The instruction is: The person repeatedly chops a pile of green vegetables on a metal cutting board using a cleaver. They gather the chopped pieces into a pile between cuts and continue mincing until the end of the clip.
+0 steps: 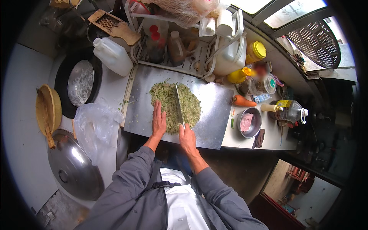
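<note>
A wide heap of finely chopped pale-green vegetable (164,95) lies on a metal board (214,115) in front of me. My right hand (187,138) grips the handle of a kitchen knife (179,105), seen nearly edge-on, its blade pointing away from me across the heap. At the heap's near left edge rests my left hand (159,119), fingers extended and held close together, touching the chopped vegetable and holding nothing that shows. Right of the board are a carrot (243,100), a green chili pepper (232,123) and a metal bowl (258,126) with a piece of raw meat (246,122).
A white rack (172,69) with bottles stands behind the board. Plastic bag (96,126), large metal lid (77,169), wok (59,86) and white jug (113,56) are at the left. An oil bottle (287,110) and lidded jars (257,86) stand at the right.
</note>
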